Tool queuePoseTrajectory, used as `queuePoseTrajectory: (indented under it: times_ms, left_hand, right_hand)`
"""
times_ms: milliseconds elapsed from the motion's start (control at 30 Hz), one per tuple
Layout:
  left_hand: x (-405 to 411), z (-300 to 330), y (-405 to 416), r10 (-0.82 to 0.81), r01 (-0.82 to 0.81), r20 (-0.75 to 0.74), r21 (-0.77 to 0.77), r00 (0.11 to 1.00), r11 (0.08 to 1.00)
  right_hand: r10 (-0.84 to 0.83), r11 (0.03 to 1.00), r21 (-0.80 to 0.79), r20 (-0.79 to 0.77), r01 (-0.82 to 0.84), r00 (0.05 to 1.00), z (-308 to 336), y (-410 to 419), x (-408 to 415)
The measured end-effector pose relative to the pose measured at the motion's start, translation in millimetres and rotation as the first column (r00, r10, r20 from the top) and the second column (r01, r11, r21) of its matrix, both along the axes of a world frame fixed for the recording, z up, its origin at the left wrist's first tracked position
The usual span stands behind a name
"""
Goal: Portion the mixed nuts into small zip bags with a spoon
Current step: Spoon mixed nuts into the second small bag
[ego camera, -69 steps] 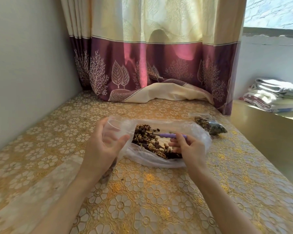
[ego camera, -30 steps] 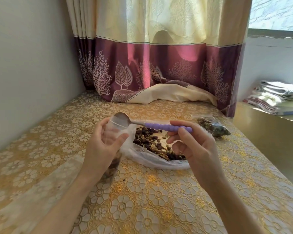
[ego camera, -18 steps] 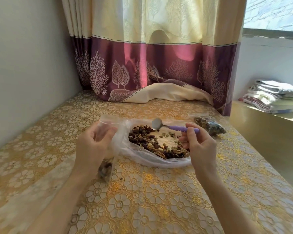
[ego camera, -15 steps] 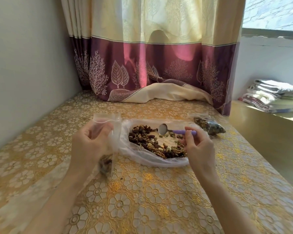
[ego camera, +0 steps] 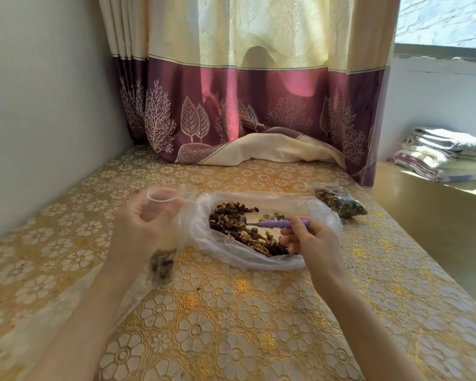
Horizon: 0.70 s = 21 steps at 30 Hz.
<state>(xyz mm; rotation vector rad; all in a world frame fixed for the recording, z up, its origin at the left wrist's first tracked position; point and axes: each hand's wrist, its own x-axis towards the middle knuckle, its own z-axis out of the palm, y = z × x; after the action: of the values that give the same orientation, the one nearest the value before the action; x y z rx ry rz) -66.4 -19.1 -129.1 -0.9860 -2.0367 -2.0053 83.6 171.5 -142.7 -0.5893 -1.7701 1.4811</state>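
Gold floral oilcloth covers our tabletop (ego camera: pixel 231 325), which runs back to a cream and maroon curtain (ego camera: pixel 245 105) whose hem lies bunched on the far edge, with a grey wall on the left. Off to the right, folded blankets (ego camera: pixel 445 152) sit stacked on a lower ledge under the window. We see the large clear plastic bag (ego camera: pixel 226 254) lying open at the middle of the tabletop, and the mixed nuts (ego camera: pixel 237 226) are spread inside it. Our right hand (ego camera: pixel 311 240) reaches into this bag from the near right side, its fingers (ego camera: pixel 289 232) curled round the purple handle of the spoon (ego camera: pixel 280 223); the spoon's bowl is buried among the nuts, so we cannot tell how much it carries. Our left hand (ego camera: pixel 146 229) holds the small zip bag (ego camera: pixel 173 215) upright just left of the large bag, fingers and thumb pinching it near the top so that its mouth stands open. A small dark heap of nuts rests at the bottom of this zip bag, close to the tabletop. Beyond the large bag, toward the far right corner, a filled bag of nuts (ego camera: pixel 341 202) lies on its side, apart from both hands.
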Motion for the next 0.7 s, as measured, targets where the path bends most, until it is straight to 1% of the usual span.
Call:
queuePoseTrajectory:
  times_ms: [100, 200, 267, 367, 467, 567, 700]
  left_hand:
    - [3, -8, 8, -0.024, 0.027, 0.022, -0.166, 0.999, 0.986]
    - [4, -16, 14, 0.011, -0.040, -0.091, -0.318, 0.996, 0.947]
    - [4, -21, 16, 0.010, -0.075, -0.166, -0.388, 0.986, 0.919]
    - [4, -29, 19, 0.003, -0.095, -0.201, -0.452, 0.980, 0.887]
    - [4, -33, 20, -0.028, -0.077, -0.188, -0.528, 0.982, 0.845]
    - [5, -34, 20, -0.060, -0.032, -0.153, -0.540, 0.986, 0.841]
    - [6, -34, 20, -0.066, -0.022, -0.149, -0.524, 0.987, 0.851]
  right_hand:
    - [-0.056, 0.991, -0.124, -0.029, 0.052, 0.998, -1, 4, 0]
    - [-0.067, 0.978, -0.201, -0.070, 0.052, 0.995, 0, 8, 2]
    - [-0.074, 0.971, -0.233, -0.104, 0.048, 0.992, 0, 9, 2]
    - [-0.095, 0.963, -0.263, -0.148, 0.054, 0.984, 2, 10, 3]
    - [-0.130, 0.958, -0.279, -0.202, 0.071, 0.971, 6, 11, 5]
    - [-0.123, 0.972, -0.228, -0.272, 0.060, 0.954, 11, 8, 8]
    - [-0.035, 0.987, -0.160, -0.332, -0.019, 0.943, 17, -2, 11]
